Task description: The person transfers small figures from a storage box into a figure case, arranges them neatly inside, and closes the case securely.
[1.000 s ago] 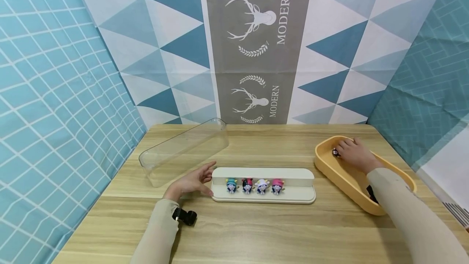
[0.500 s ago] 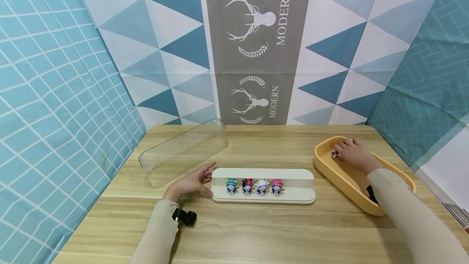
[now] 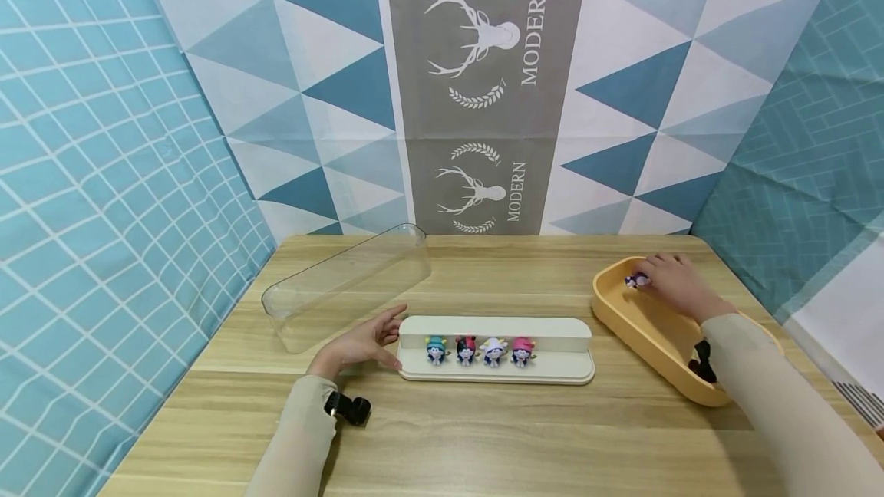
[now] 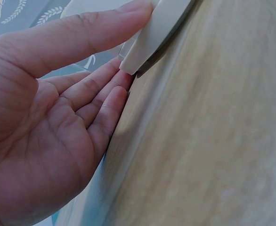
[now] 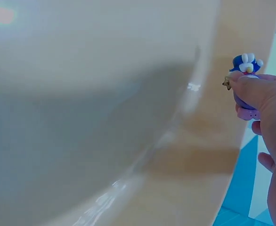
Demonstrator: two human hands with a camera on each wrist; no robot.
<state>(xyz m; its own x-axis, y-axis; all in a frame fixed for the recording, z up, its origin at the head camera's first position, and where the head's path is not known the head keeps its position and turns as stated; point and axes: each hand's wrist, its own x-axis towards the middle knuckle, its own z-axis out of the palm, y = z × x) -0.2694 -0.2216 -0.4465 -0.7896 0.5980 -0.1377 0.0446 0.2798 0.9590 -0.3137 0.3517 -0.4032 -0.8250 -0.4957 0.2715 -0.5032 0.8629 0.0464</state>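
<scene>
My right hand (image 3: 677, 282) pinches a small toy figurine (image 5: 245, 89) between thumb and fingers, over the far end of the orange tray (image 3: 645, 347). The figurine shows dark blue, white and purple, with pink at its lower end and a small gold star beside it. At the left end of the white display base (image 3: 552, 370), my left hand (image 3: 362, 340) rests its thumb and fingertips, the fingers nearly straight. Several figurines stand in a row on that base: one in a teal hat (image 3: 436, 350), one red and black (image 3: 466, 350), one white (image 3: 493, 351), one pink (image 3: 522, 351).
A clear plastic cover (image 3: 352, 282) lies at the back left of the wooden table (image 3: 483, 436), slanting behind my left hand. Patterned cloth (image 3: 483, 98) hangs behind the table and at both sides. A black strap and camera sit on each wrist.
My right hand has lifted slightly within the far end of the orange tray, bringing the figurine up and turning it into fuller view. The left hand and the standing figurines stay put.
</scene>
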